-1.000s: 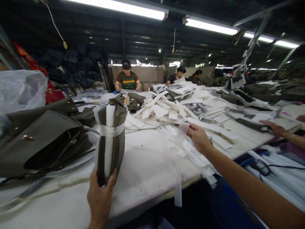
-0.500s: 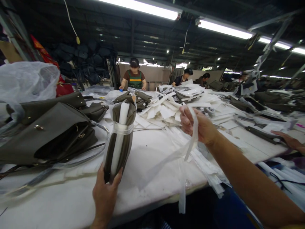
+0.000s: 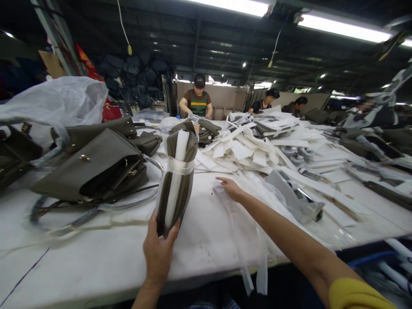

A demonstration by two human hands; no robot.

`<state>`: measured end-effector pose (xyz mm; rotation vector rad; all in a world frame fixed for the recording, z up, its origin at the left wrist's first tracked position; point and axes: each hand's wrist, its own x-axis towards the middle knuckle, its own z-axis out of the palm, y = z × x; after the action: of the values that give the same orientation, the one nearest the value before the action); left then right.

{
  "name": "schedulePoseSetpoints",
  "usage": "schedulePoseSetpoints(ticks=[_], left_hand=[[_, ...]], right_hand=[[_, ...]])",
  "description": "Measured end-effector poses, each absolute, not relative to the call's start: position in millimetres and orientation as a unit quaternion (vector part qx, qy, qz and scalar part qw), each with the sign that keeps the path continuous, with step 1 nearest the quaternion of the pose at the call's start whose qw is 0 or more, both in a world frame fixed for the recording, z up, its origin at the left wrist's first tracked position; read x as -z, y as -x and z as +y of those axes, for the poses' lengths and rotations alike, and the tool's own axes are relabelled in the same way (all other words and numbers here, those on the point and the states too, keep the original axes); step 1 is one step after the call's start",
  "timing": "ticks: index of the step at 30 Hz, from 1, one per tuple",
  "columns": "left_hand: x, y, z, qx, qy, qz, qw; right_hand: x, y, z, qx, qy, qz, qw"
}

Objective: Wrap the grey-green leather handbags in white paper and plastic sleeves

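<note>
Yellow sleeve (image 3: 354,292): cut off by the frame; the right forearm is shown reaching out of it.
Strips (image 3: 262,274): hung over the table edge, nearer than the right hand; their upper run is blurred.
Left hand (image 3: 159,253): closed round the lower end of the bundle, thumb on one side and fingers on the other; the fingertips are hidden.
Bundle (image 3: 168,195): held up just above the left hand, leaning slightly; apparently gripped low so that its middle is left clear.
Band (image 3: 180,166): wrapped round the bundle above the left hand, presumably to keep the layers pressed together.
Foam (image 3: 174,184): set lengthwise along the bundle, probably as padding.
Right hand (image 3: 230,189): stretched out over the table (image 3: 206,240), one finger extended; whether anything is pinched cannot be told.
Film (image 3: 222,195): seen at the right hand's fingers, too faint for contact to be judged.
Bag (image 3: 93,165): laid left of the left hand, its flap raised; the interior is lost in shadow.
Grey object (image 3: 289,193): placed right of the right hand; hard to identify.
White pile (image 3: 241,148): heaped beyond the right hand, perhaps for easy reach.
Co-worker (image 3: 198,105): seen beyond both hands, the lower body hidden.
</note>
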<state>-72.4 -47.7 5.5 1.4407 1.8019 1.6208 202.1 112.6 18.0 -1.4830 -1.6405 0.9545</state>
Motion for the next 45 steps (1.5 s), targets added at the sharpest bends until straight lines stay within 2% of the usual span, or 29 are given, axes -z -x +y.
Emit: schedulePoseSetpoints(ticks=[5, 9, 16, 21, 26, 29, 33, 37, 41, 45], left_hand=[[-2.7, 71.5, -48.4, -0.558, -0.509, 0.635, 0.164], [-1.0, 72.1, -49.1, -0.554, -0.512, 0.633, 0.172], [-4.0, 71.1, -48.2, -0.552, -0.52, 0.633, 0.156], [-2.2, 70.5, -48.2, -0.545, -0.533, 0.63, 0.146], [0.4, 71.2, -49.0, -0.542, -0.535, 0.629, 0.155], [1.3, 71.4, -49.0, -0.538, -0.54, 0.63, 0.149], [6.6, 72.5, -48.1, -0.532, -0.548, 0.633, 0.126], [11.2, 73.0, -47.2, -0.511, -0.589, 0.619, 0.093], [6.2, 71.0, -45.0, -0.482, -0.668, 0.564, 0.051], [-4.7, 69.0, -38.3, -0.453, -0.738, 0.5, 0.014]], right_hand=[[-24.5, -222.5, 110.0, -0.169, 0.594, -0.7, 0.359], [-32.9, -239.0, 86.1, -0.095, 0.542, -0.772, 0.319], [-30.6, -239.2, 77.1, -0.112, 0.438, -0.866, 0.214], [-29.9, -223.8, 120.3, -0.129, 0.553, -0.784, 0.25], [-36.6, -227.5, 125.0, -0.093, 0.671, -0.682, 0.274], [-35.7, -233.4, 89.8, -0.08, 0.676, -0.687, 0.255], [-29.8, -230.9, 38.3, -0.101, 0.68, -0.701, 0.191], [-26.5, -218.9, 20.7, -0.089, 0.708, -0.685, 0.149], [-27.2, -207.9, 25.8, -0.081, 0.732, -0.662, 0.142], [-29.5, -201.0, 28.8, -0.137, 0.739, -0.641, 0.157]])
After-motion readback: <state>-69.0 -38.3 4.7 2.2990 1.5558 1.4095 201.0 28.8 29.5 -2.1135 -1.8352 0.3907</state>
